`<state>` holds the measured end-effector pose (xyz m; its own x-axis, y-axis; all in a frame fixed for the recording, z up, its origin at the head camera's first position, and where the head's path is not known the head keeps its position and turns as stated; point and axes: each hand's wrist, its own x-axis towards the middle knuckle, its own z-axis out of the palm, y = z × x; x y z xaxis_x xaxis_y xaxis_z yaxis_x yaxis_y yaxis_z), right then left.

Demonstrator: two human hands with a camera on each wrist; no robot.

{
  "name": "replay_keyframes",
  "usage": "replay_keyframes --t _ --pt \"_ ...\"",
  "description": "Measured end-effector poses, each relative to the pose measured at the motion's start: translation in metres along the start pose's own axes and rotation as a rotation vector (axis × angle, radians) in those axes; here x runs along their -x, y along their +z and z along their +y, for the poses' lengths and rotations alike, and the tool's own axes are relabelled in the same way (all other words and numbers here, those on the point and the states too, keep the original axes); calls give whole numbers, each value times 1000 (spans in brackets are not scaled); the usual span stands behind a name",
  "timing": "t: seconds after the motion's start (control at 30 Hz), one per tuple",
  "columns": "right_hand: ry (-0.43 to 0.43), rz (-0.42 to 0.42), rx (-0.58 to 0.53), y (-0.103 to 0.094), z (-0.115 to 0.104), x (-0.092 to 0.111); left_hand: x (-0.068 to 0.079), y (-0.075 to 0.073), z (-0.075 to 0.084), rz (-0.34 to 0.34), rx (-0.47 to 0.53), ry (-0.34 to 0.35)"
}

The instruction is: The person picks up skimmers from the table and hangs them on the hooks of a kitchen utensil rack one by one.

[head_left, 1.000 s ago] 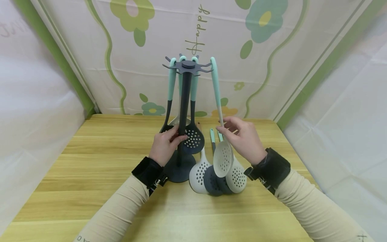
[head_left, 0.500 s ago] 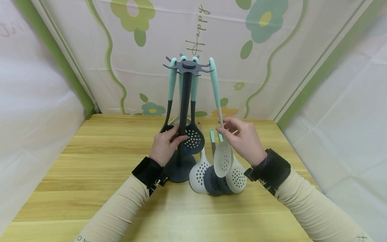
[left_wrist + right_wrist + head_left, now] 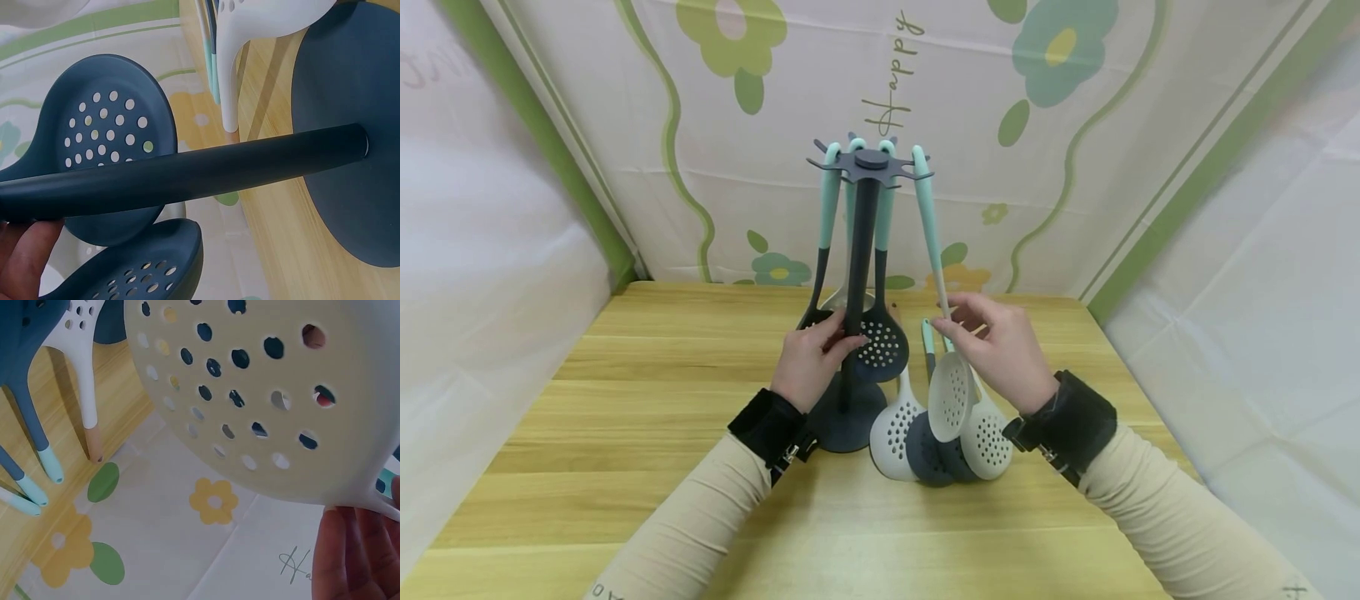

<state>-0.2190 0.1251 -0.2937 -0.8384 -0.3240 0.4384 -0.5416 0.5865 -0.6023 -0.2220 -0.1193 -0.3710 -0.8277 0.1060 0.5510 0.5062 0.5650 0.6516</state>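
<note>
The white skimmer [image 3: 951, 392], centre frame, hangs by its mint handle at a rack [image 3: 857, 292] hook. If we let go before the loop seats, it could drop onto the skimmers [image 3: 925, 437] below. Our right hand [image 3: 1003, 350] pinches its neck narrowly; our left hand [image 3: 808, 362] grips the rack's pole.

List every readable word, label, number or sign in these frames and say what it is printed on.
"Happy": script running vertically on the floral backdrop cloth, behind the utensil stand.
Faint pink script on the left side cloth: too blurred to read.
Dark letters on both sleeve edges at the bottom of the head view: cut off, unreadable.
Script fragment in the right wrist view: partial, unreadable.
</note>
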Motion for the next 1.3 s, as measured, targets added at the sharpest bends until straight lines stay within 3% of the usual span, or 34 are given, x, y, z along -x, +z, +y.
replay_keyframes --t 1.3 --pt "-23 -28 -82 17 -14 -3 -1 3 -4 15 -17 33"
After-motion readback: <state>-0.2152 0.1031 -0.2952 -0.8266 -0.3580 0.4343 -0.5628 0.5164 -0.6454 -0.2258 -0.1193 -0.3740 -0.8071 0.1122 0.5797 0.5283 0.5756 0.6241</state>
